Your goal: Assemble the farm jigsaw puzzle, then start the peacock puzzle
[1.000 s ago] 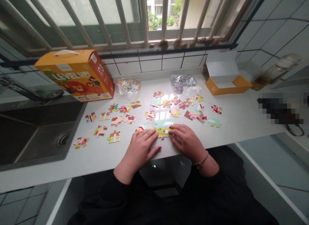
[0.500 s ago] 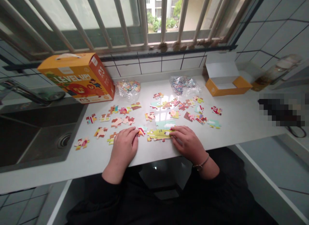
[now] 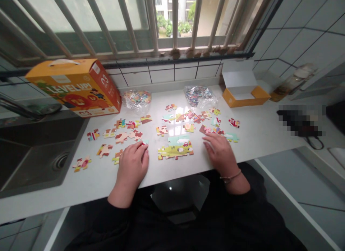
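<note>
My left hand (image 3: 133,163) rests on the counter, its fingers curled over a puzzle piece (image 3: 146,141) with pale blue and red on it, mostly covered by the fingertips. Just right of it lie joined puzzle pieces (image 3: 175,151) showing a green field, sheep and a red tractor, with a pale blue sky piece (image 3: 178,140) along their top edge. My right hand (image 3: 221,153) is apart from that section, fingers loosely extended and holding nothing visible. Its fingertips are close below a brown-and-pink puzzle piece (image 3: 206,129) and a light blue piece (image 3: 232,136).
Several loose puzzle pieces (image 3: 122,136) are spread around the white counter (image 3: 256,136). Behind stand an orange carton (image 3: 72,89), two plastic bags of pieces (image 3: 137,99), and an open yellow box (image 3: 245,96). A sink (image 3: 40,150) is on the left, a bottle (image 3: 292,82) on the right.
My right hand has let go of the joined field section and moved right, uncovering the tractor. My left hand stays over its piece, which is now more covered. The view has shifted slightly.
</note>
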`<state>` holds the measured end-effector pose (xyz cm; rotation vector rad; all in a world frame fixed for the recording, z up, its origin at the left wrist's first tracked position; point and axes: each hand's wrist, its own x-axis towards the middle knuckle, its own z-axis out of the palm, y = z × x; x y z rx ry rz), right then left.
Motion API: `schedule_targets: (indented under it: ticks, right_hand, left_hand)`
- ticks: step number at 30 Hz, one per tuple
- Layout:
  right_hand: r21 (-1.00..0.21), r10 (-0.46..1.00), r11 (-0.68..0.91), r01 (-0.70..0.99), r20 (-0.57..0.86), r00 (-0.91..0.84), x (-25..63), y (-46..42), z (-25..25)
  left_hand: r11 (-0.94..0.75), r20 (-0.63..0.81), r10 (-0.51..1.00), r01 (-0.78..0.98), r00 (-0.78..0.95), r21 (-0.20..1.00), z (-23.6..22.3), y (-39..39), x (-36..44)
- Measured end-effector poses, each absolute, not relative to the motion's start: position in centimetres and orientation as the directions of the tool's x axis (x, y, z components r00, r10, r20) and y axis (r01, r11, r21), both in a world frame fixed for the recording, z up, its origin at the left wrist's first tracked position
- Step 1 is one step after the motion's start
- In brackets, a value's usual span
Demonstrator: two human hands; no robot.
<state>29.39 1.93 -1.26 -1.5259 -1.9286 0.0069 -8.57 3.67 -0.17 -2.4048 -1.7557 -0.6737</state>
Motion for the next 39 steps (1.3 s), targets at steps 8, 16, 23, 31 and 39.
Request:
schedule_targets:
  ticks: [8, 16, 23, 31, 39]
  right_hand:
    - [-0.314, 0.945, 0.074, 0.946, 0.324, 0.034, 40.4, 0.8, -2.6]
    - [-0.326, 0.956, 0.169, 0.930, 0.283, -0.074, 38.8, -1.4, -1.2]
    - [-0.464, 0.944, 0.222, 0.858, 0.321, -0.071, 36.5, -1.8, -1.6]
    - [-0.545, 0.931, 0.294, 0.785, 0.349, -0.106, 33.6, -1.5, -1.7]
    - [-0.591, 0.926, 0.320, 0.740, 0.360, -0.113, 32.8, -1.4, -1.7]
  left_hand:
    - [-0.581, 0.410, 0.784, 0.784, 0.466, 0.219, 1.1, 3.0, -7.4]
    - [-0.628, 0.361, 0.769, 0.732, 0.528, 0.266, 0.7, 2.8, -6.6]
    - [-0.525, 0.357, 0.838, 0.791, 0.413, 0.316, 0.2, 3.0, -6.9]
    - [-0.514, 0.342, 0.847, 0.791, 0.407, 0.331, 0.5, 3.1, -6.6]
    - [-0.525, 0.342, 0.840, 0.788, 0.421, 0.322, 0.4, 3.1, -6.8]
